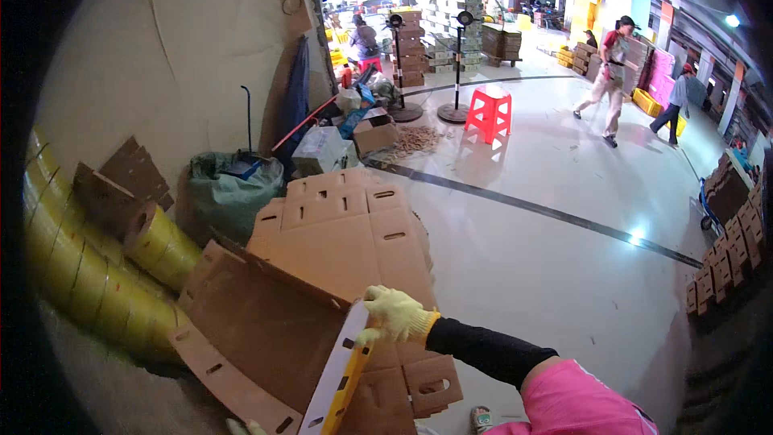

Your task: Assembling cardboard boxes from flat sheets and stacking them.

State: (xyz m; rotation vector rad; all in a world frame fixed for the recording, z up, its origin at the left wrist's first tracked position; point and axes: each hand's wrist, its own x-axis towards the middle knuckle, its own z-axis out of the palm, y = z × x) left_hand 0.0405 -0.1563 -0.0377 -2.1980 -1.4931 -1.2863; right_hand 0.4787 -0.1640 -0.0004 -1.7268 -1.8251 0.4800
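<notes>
My right hand (398, 316), in a pale yellow knitted glove, closes on the upper corner of a partly folded cardboard box (274, 330). The box's raised side (336, 370) is white and yellow with slots, while its brown inside faces up. At the bottom edge, only glove fingertips of my left hand (244, 428) show beside the near side of the box. Whether they grip it is hidden. Beneath and beyond the box lies a stack of flat die-cut cardboard sheets (322, 221) with oval hand holes.
Rolls of yellow tape (105, 298) line the left wall, next to a green sack (233, 193). Farther off stand a red stool (489, 113) and two pole-mounted fans (457, 64). A person (613, 76) walks at right. Stacked cartons (729, 250) edge the right side.
</notes>
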